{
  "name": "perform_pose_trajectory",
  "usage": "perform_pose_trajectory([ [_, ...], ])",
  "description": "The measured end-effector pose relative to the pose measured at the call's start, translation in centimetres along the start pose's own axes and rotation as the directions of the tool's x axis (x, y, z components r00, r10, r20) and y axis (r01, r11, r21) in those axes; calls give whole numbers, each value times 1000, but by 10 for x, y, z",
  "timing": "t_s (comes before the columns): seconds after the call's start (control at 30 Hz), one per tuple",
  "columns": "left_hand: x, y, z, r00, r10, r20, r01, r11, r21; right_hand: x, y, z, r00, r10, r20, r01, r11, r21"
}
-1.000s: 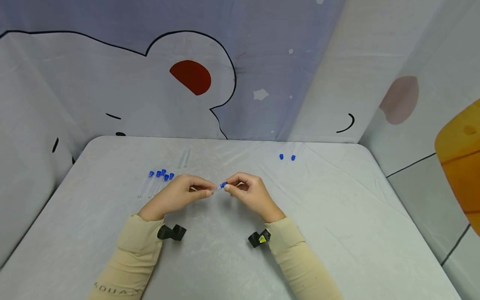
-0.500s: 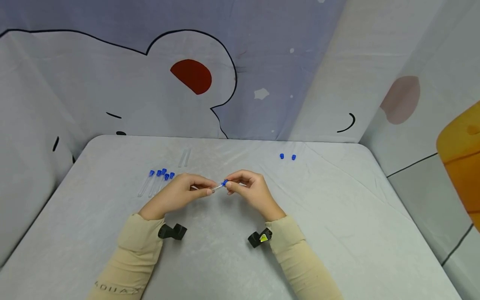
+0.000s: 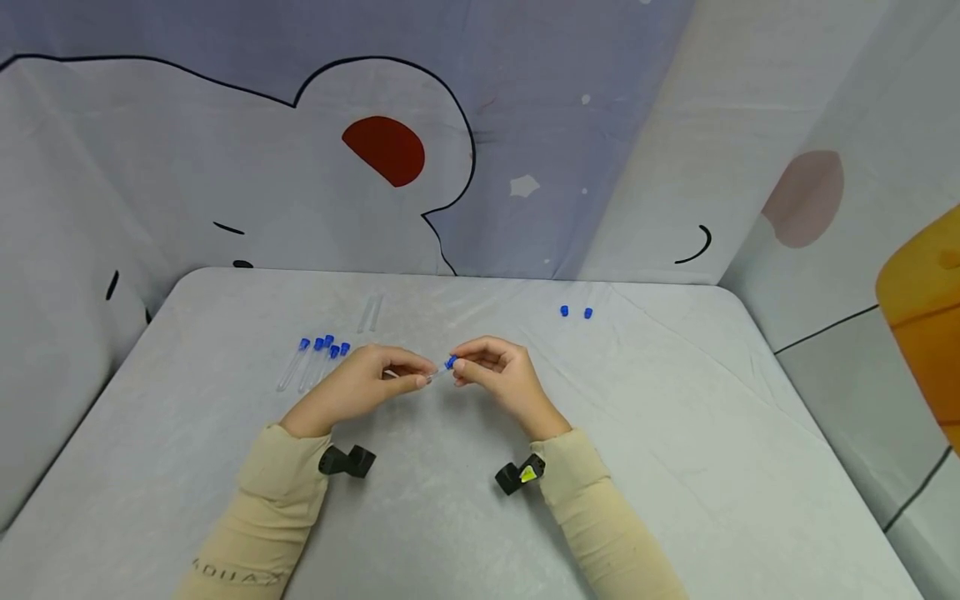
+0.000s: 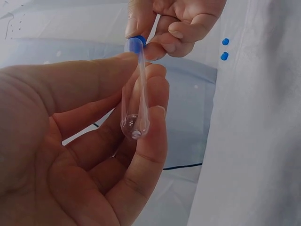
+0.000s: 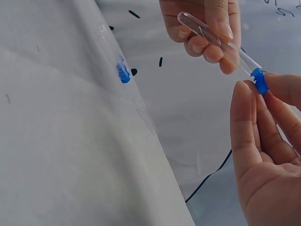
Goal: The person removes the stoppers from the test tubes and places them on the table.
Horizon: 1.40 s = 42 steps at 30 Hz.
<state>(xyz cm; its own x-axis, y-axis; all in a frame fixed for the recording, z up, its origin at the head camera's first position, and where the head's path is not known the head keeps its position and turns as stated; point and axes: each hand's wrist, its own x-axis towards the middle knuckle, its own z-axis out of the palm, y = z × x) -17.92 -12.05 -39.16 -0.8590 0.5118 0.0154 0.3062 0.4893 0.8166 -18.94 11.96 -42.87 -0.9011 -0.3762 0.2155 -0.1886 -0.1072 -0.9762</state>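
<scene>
Over the middle of the table, my left hand (image 3: 375, 382) pinches a clear test tube (image 4: 135, 106) between thumb and fingers. The tube's rounded end lies over my left fingers in the left wrist view. At its other end is a blue cap (image 5: 259, 81), seated in the mouth of the tube. My right hand (image 3: 501, 379) pinches this cap between thumb and fingertips. In the head view the tube is mostly hidden by my left fingers, and the tube slants up toward the right hand.
Left of my hands lie several blue-capped test tubes (image 3: 292, 367), partly behind the left hand. Two uncapped clear tubes (image 3: 370, 314) lie farther back. Two loose blue caps (image 3: 565, 311) sit at the back right of the white-covered table (image 3: 675, 433). A printed cloth stands behind.
My right hand has shifted slightly up and its fingers have changed their place on the blue cap. The left hand keeps its pinch on the tube almost in place.
</scene>
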Motion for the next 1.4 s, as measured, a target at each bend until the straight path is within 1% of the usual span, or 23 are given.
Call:
perform_pose_trajectory([
  [0.27,0,1,-2,1000,-16,-11,16,1000,-6,1,-1,-5,999,3,-47,-2,1000,23],
  [0.47,0,-1,-3,1000,-25,-16,25,1000,-4,0,0,-8,998,8,-55,-6,1000,25],
  [0.53,-1,-2,-3,999,-29,-31,29,1000,1,1,1,-9,998,11,-66,-9,1000,23],
  [0.7,0,-9,-6,996,-9,-83,9,1000,3,1,2,-14,994,21,-109,-21,1000,9],
  [0.8,1,-13,-7,994,-14,-112,14,1000,-2,1,4,-17,990,34,-134,-33,999,7],
  [0.9,1,-16,-7,990,-36,-138,37,999,-1,2,5,-19,985,49,-166,-47,999,17],
  [1.13,-2,-24,-12,977,-117,-180,115,993,-23,5,4,-27,967,77,-245,-63,996,64],
  [1.27,-1,-29,-16,965,-162,-205,153,986,-61,5,3,-38,952,88,-294,-64,994,91],
  [1.4,-2,-34,-22,956,-198,-218,182,979,-93,3,1,-53,928,118,-353,-73,988,137],
])
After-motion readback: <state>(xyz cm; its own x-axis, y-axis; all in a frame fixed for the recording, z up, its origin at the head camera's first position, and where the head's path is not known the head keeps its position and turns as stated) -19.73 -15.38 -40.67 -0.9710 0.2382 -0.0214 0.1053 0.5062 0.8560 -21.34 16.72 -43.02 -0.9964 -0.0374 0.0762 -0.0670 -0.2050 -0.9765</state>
